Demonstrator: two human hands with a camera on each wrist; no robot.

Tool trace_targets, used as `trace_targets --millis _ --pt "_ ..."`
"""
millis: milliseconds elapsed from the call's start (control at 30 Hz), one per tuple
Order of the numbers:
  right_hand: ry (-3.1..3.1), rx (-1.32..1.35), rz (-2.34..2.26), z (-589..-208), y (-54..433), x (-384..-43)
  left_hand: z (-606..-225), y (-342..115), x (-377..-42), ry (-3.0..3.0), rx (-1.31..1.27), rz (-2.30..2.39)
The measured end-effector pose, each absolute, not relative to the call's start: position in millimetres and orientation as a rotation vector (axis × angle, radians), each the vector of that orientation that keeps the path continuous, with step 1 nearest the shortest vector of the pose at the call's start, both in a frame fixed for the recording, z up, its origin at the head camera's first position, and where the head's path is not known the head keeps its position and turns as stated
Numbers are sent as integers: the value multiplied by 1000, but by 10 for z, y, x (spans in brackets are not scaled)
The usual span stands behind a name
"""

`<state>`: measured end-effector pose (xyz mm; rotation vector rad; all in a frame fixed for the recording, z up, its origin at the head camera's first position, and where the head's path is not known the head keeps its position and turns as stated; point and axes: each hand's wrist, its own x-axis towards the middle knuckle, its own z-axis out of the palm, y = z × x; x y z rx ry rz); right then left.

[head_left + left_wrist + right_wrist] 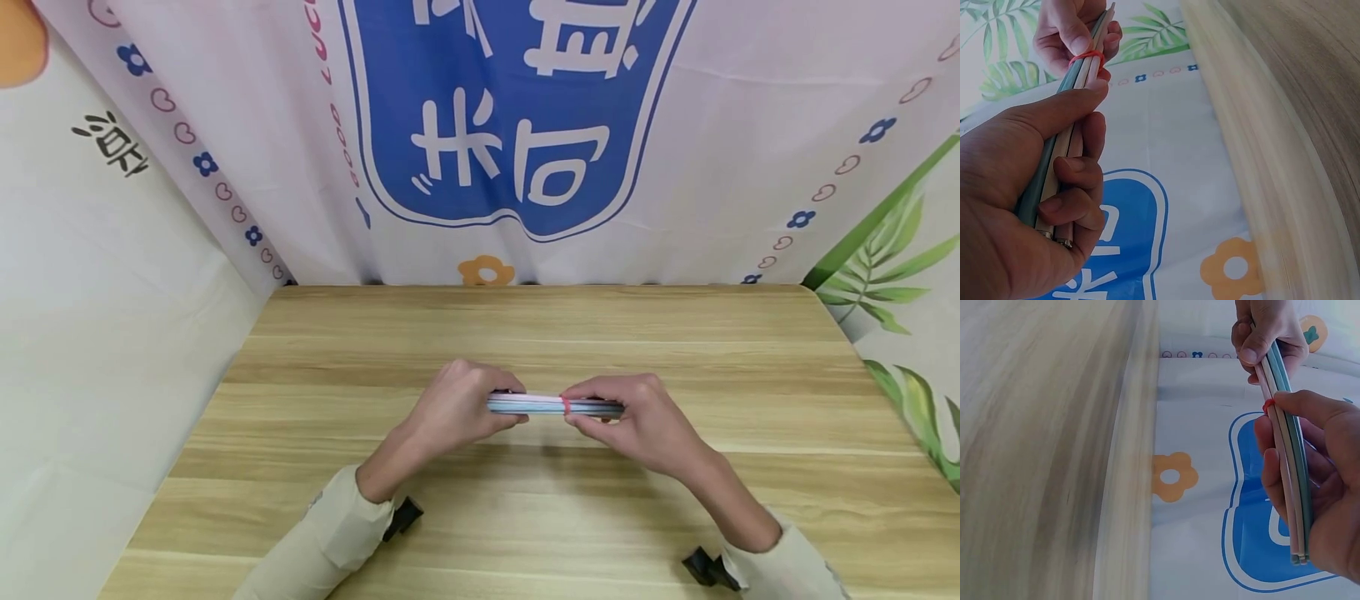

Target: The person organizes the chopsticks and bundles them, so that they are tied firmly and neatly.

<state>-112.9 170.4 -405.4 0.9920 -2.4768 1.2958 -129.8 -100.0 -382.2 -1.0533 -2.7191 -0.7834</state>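
A bundle of slim pastel chopsticks, pink, cream and blue-green, lies crosswise between the two hands above the table. A red band wraps the bundle right of its middle. My left hand grips the left part, thumb along one side and fingers curled round the other. With thumb and fingers, my right hand holds the right part, its fingertips right at the band. In the left wrist view the chopsticks show small metallic ends below the left fingers. The right wrist view shows their other ends beside the palm.
Beneath the hands is a wood-grain table. A printed white cloth with a blue panel hangs along its back edge, and a leaf-patterned cloth is at the right. Small black pieces show by both sleeves.
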Motion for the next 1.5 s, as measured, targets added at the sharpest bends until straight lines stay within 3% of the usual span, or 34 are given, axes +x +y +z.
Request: trace_targets --millis 1500 --pt "-2514 937 1177 -4032 1597 -1060 -3799 -961 -1226 -2735 -1039 -801"
